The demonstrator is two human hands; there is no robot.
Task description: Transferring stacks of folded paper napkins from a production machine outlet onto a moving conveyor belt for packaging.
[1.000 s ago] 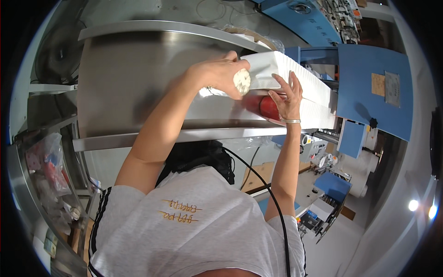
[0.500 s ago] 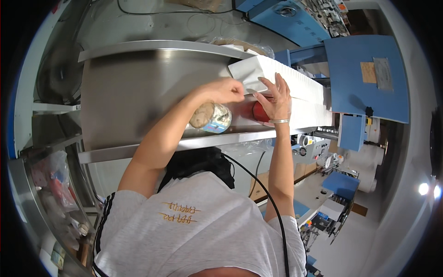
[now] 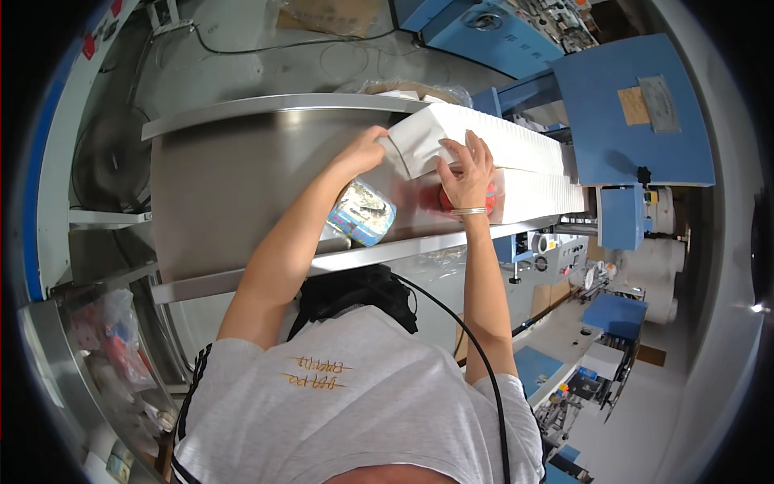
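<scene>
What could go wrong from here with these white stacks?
The front white piece slants at its row's end with the left hand at its edge; an uneven pull might crease it.
The blue-and-white bundle lies beside the left forearm, near the table's near rim, so an elbow shift could nudge it.
The red item, partly hidden below the right hand, might get bumped against the nearer row.
</scene>
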